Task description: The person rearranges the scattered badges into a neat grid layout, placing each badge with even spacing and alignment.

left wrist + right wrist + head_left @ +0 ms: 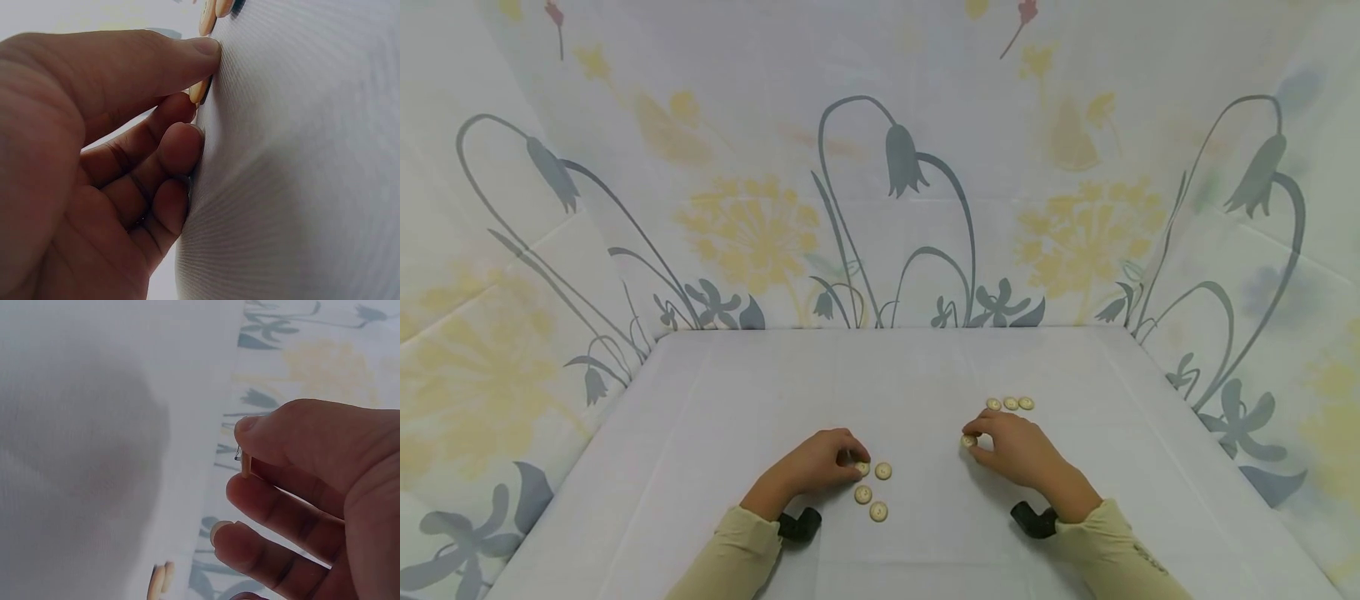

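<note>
My left hand (823, 462) rests low on the white tabletop, its thumb and index finger at the edges of a pale wooden button (862, 469). In the left wrist view this button (199, 91) lies flat on the cloth between the fingertips. Three similar buttons (878, 512) lie just to its right and nearer to me. Raised over the table, my right hand (1015, 450) pinches another round button (967, 442) between thumb and index finger. That button (245, 465) shows edge-on in the right wrist view. Three more buttons (1011, 403) form a row just beyond the right hand.
A white cloth covers the table (700, 392). Flower-printed fabric walls (760, 167) enclose it at the back and both sides. A black wrist mount sits under the left wrist (800, 525) and another under the right wrist (1034, 521).
</note>
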Demonstrator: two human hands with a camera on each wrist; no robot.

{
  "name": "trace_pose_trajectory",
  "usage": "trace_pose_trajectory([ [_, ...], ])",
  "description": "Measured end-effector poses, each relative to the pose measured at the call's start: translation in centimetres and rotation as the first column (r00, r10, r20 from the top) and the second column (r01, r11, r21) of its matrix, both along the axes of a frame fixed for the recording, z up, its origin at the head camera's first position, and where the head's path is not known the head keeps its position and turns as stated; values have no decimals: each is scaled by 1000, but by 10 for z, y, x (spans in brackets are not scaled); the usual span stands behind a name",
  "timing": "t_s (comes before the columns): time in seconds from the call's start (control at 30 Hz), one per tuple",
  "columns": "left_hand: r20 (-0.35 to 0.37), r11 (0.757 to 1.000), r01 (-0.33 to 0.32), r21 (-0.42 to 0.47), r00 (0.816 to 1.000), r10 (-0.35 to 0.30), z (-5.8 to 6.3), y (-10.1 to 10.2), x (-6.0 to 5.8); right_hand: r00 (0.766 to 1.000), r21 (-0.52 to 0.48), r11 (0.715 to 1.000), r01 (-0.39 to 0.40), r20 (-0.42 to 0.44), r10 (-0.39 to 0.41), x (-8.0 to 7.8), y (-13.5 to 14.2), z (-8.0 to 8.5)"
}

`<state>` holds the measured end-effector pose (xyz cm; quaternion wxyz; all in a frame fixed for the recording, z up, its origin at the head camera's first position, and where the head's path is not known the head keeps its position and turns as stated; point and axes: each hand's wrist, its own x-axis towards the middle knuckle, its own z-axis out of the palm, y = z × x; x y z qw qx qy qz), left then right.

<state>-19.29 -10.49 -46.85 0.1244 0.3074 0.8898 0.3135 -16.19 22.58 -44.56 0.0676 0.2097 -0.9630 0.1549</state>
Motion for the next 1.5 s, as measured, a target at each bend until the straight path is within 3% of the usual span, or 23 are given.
trace_pose_trajectory([
  [0.53, -30, 1000, 9, -6, 1000, -9, -1, 0, 1, 999, -7, 999, 38, 0, -38, -2, 14, 3],
  [0.87, -6, 1000, -7, -11, 1000, 7, -1, 0, 0, 997, -13, 997, 71, 5, -71, -6, 19, 2],
  [1.17, -31, 1000, 0, -3, 1000, 0, -1, 1, 1, 993, -29, 993, 116, -32, -117, -9, 24, 2],
  [1.5, -28, 1000, 7, 7, 1000, -6, -1, 0, 1, 986, -53, 985, 165, -2, -166, -13, 33, 2],
])
